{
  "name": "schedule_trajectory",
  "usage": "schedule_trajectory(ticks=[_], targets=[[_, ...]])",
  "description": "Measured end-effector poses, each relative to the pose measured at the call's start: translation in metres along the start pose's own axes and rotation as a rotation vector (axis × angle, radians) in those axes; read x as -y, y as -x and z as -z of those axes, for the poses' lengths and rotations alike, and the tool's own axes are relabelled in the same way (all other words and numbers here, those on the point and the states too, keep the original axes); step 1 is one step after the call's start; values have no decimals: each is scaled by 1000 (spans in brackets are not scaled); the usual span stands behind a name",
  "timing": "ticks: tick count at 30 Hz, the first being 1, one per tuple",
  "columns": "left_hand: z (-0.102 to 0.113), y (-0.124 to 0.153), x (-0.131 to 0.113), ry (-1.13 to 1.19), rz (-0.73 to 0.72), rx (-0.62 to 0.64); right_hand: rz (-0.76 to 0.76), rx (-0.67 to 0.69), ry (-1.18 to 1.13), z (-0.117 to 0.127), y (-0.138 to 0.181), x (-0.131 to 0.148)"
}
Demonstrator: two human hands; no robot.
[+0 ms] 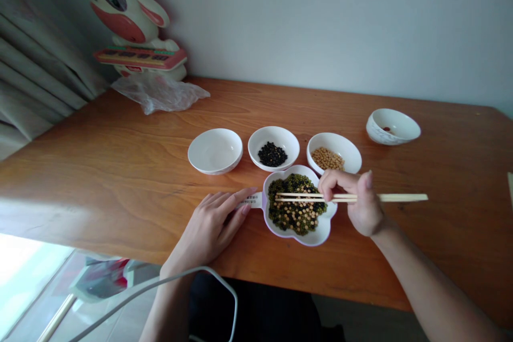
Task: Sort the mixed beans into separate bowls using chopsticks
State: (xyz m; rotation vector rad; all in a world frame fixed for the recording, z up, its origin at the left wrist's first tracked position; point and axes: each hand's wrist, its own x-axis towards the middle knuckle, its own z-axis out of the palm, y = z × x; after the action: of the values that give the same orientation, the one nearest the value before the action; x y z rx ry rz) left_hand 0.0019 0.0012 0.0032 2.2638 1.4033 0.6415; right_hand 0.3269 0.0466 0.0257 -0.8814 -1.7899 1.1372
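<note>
A flower-shaped white dish with a lilac edge (pixel 320 236) stands near the table's front, filled with mixed green, black and pale yellow beans (pixel 298 214). My left hand (pixel 216 219) pinches the dish's short labelled handle (pixel 251 201). In my right hand (pixel 356 197) is a pair of wooden chopsticks (pixel 403 197), held almost level, tips over the mixed beans. Whether a bean is between the tips I cannot tell. Behind the dish are a bare white bowl (pixel 215 152), a bowl (pixel 253 147) of black beans (pixel 272 154) and a bowl (pixel 352 157) of yellow soybeans (pixel 327 158).
A patterned white bowl (pixel 387 136) with a few small reddish bits sits at the back right. A cow-shaped toy keyboard (pixel 140 56) and a crumpled plastic bag (pixel 162 93) are at the back left. A pale cable (pixel 180 276) crosses in front of my left forearm.
</note>
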Motion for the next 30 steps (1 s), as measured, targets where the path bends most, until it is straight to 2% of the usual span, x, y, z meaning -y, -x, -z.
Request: schedule_trajectory(ticks=[11, 30], targets=[[0, -1, -1, -13, -11, -7, 17, -43, 10, -1, 0, 0], [2, -1, -2, -1, 4, 7, 8, -23, 11, -2, -1, -1]])
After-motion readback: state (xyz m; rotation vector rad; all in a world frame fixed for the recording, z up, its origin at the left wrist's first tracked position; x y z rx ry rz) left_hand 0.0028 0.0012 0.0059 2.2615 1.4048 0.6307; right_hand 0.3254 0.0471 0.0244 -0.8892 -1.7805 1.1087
